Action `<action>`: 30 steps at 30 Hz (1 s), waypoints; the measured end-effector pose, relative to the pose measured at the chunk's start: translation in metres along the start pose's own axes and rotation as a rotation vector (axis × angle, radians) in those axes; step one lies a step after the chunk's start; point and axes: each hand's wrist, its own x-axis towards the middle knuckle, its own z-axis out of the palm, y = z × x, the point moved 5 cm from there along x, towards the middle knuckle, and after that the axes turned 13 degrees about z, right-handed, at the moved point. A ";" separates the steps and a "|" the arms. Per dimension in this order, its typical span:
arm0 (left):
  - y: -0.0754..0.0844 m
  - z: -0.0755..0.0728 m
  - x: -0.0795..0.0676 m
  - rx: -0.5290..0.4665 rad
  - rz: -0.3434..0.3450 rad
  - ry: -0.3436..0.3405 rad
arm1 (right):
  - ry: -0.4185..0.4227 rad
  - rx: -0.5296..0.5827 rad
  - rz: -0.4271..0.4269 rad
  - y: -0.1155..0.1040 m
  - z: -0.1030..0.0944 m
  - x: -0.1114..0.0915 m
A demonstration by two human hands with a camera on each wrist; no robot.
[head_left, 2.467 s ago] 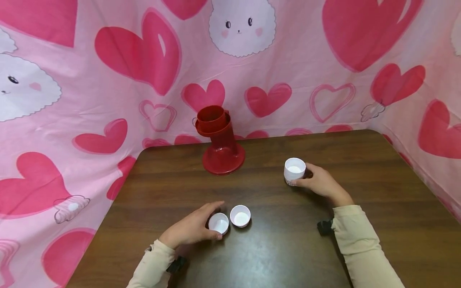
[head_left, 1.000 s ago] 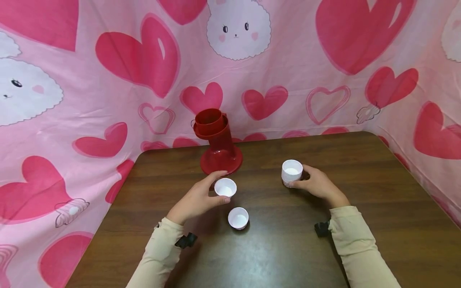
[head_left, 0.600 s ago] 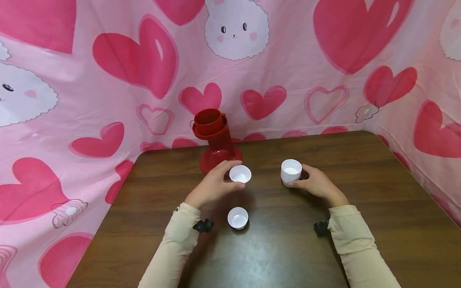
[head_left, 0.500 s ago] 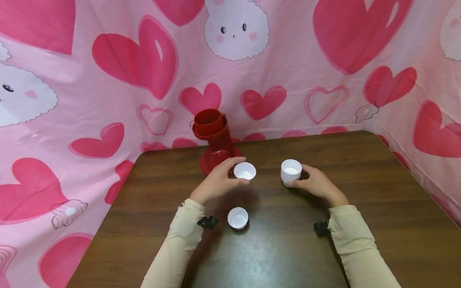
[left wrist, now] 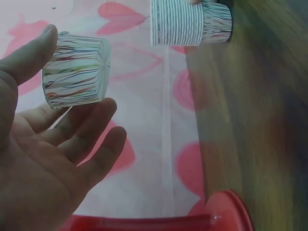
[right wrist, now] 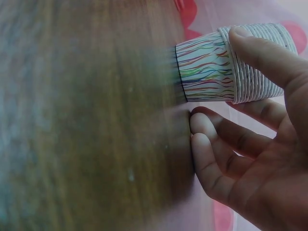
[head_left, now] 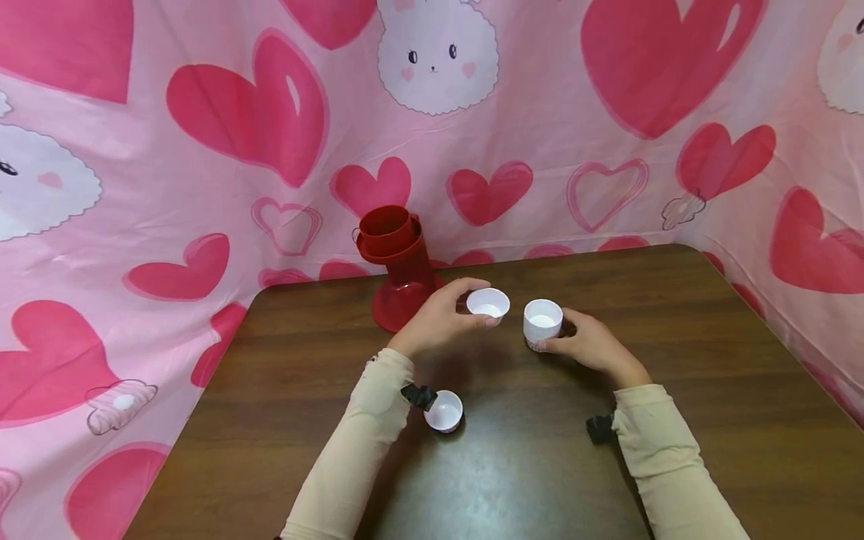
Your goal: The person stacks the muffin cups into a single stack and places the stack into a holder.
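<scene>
My left hand (head_left: 439, 321) pinches a single white paper cupcake cup (head_left: 488, 304) between thumb and fingers, above the table. In the left wrist view, coloured wavy lines streak the side of this cup (left wrist: 74, 72). To its right, a nested stack of the same cups (head_left: 542, 324) stands upright on the table, with my right hand (head_left: 597, 349) gripping it from the right side. The right wrist view shows the thumb on the stacked rims (right wrist: 257, 72). One more cup (head_left: 445, 415) sits upright near the left wrist, its upper left edge partly covered by the wrist camera.
A red stand with a round base and cup-like top (head_left: 400, 262) is at the back of the brown wooden table (head_left: 675, 315), behind the left hand. A pink heart-print cloth (head_left: 540, 90) hangs behind and beside the table.
My left hand has taken up the left cup from the table and carried it forward and right, close to the stack. My right hand keeps its hold on the stack.
</scene>
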 end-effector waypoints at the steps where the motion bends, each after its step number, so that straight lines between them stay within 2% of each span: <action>1: 0.000 0.002 0.003 0.003 0.003 -0.002 | -0.001 0.002 0.003 0.000 0.000 0.000; 6: -0.004 0.013 0.017 -0.001 0.007 -0.015 | -0.005 0.009 0.012 0.002 0.000 0.000; 13: -0.006 0.032 0.033 0.016 -0.047 -0.058 | -0.009 0.014 -0.001 0.003 0.001 0.000; 21: -0.006 0.053 0.052 0.099 -0.035 -0.147 | -0.009 0.002 -0.004 0.001 -0.001 -0.001; 30: -0.002 0.067 0.067 0.129 -0.023 -0.182 | -0.002 0.009 -0.022 0.001 0.000 0.001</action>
